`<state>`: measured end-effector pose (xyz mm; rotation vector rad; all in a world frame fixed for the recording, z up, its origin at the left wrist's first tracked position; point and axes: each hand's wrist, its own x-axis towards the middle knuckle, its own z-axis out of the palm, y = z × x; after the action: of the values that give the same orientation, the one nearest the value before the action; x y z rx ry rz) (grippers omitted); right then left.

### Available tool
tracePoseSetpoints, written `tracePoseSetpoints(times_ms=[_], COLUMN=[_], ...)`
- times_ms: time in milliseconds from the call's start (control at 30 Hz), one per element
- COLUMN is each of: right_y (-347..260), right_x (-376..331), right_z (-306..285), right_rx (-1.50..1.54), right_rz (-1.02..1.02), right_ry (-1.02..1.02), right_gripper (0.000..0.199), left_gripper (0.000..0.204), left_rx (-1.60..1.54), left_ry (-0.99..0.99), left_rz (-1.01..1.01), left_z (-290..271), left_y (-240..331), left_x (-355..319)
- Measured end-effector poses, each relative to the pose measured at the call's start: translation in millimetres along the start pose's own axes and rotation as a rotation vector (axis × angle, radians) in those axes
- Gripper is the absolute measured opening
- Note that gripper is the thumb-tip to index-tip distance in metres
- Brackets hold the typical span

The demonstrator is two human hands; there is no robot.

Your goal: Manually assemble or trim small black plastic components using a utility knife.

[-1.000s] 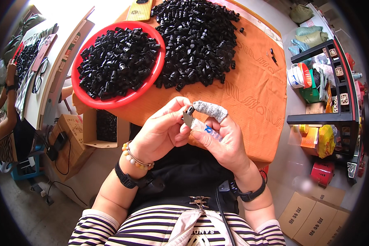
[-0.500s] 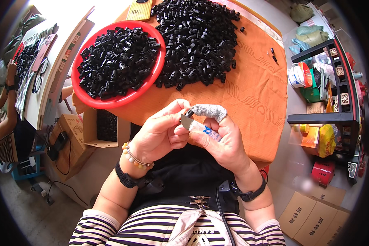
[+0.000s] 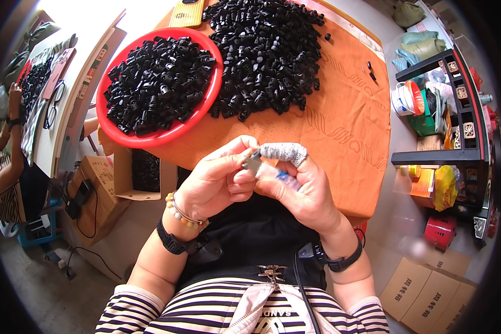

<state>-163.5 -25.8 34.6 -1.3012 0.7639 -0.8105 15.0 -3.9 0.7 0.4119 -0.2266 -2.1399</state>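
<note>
Head view: I observe, from the hands, a red basin (image 3: 150, 140) at ten o'clock and a black heap (image 3: 264, 61) at twelve. Centrally, the blade (image 3: 253, 165) points toward ten, its long axis running ten-to-four. Left hand (image 3: 220, 173): fingers pinched on a small black piece (image 3: 256, 153), partly hidden. Right hand (image 3: 307, 193): fingers clamped around the wrapped handle (image 3: 286, 178), sheathed index arched.

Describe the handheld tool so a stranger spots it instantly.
From the orange tablecloth, look toward its near edge. There, the right hand grips the tool; its pale, blue-marked handle and flat grey end set it apart from the black parts piled beyond.
</note>
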Motion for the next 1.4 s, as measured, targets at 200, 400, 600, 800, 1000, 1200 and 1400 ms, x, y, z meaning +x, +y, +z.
tracePoseSetpoints(times_ms=[200,400,600,800,1000,1200,1400], right_y=[-3.9,-9.8,-11.2,-11.5,-7.1,-4.7,-4.5], right_x=[-1.3,-4.2,-2.3,-3.7,-2.0,-10.8,-10.2], right_z=[-2.0,0.0,2.6,-1.9,-0.7,1.8,2.5], right_rx=[-0.011,-0.109,-0.037,-0.055,-0.036,-0.108,-0.113], right_rz=[-0.001,0.065,0.020,0.057,0.011,0.003,0.015], right_ry=[0.003,-0.021,-0.028,-0.038,0.056,0.034,0.030], right_gripper=[0.028,0.034,0.037,0.035,0.033,0.035,0.037], left_gripper=[0.013,0.010,0.010,0.011,0.011,0.010,0.009], left_rx=[-0.011,0.100,0.199,0.211,0.197,0.145,0.172], left_ry=[-0.056,0.048,0.096,0.164,0.074,0.119,0.082], left_rz=[-0.022,0.091,0.164,0.194,0.178,0.178,0.176], left_z=[2.6,16.9,19.3,23.1,17.4,24.2,21.2], left_y=[0.3,-1.0,-2.9,-5.5,-6.1,-7.9,-6.3], left_x=[0.2,0.2,-1.3,-1.2,-1.5,-5.0,-5.6])
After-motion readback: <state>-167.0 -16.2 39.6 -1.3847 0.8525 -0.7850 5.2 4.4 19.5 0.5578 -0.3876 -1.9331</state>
